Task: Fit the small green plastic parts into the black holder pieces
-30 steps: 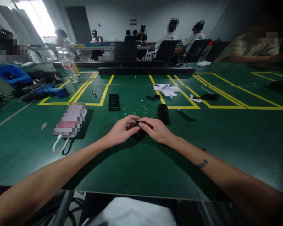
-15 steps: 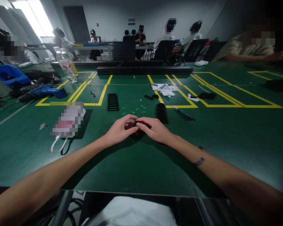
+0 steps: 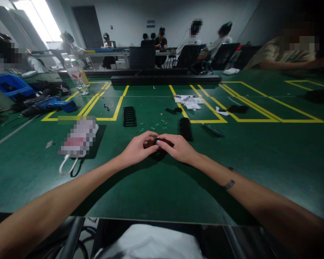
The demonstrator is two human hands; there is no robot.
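As both forearms reach in over the green table [image 3: 151,196], the left hand [image 3: 137,148] and the right hand [image 3: 180,148] meet just on the near side of a scatter of little green pieces [image 3: 153,128]. Between their fingertips sits a small dark part [image 3: 158,139], mostly covered, so I cannot make out its shape. The left thumb and fingers curve round to pinch it from one side; the right thumb and fingers pinch it from the other, thumb tips close together. Left of the green pieces lies a black slotted tray [image 3: 130,117]; right of them, a dark ridged block [image 3: 185,129]. White papers [image 3: 190,102] lie beyond them to the right, and a white device [image 3: 81,138] with a loop strap well to their left.
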